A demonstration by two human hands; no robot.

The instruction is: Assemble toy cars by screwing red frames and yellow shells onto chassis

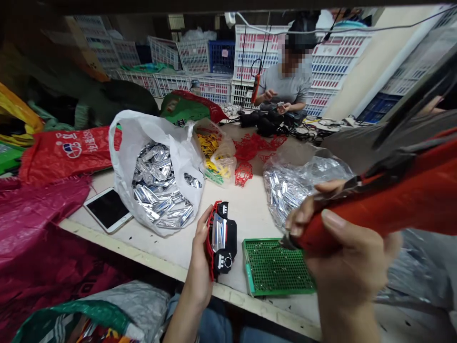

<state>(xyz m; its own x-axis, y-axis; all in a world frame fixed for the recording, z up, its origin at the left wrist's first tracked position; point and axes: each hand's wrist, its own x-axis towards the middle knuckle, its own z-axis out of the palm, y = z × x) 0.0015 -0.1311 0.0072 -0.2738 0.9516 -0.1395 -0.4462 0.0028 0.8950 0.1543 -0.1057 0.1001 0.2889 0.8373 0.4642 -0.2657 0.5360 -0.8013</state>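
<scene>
My left hand (200, 257) grips a toy vehicle body (222, 240), black and red with a shiny silver strip along its middle, tilted on its side near the table's front edge. My right hand (350, 257) is wrapped round a red electric screwdriver (378, 200), slightly blurred. The screwdriver's tip points down over the left part of a green screw tray (274, 289), whose grid of holes holds small screws. I cannot make out whether the tip touches a screw.
Behind my left hand stands a white plastic bag (123, 186) of silver parts, beside a phone (108, 208). Further back lie red plastic frames (243, 174) and a bag of yellow pieces (214, 152). A clear bag (285, 190) stands behind the tray. Across the table sits a person (296, 81).
</scene>
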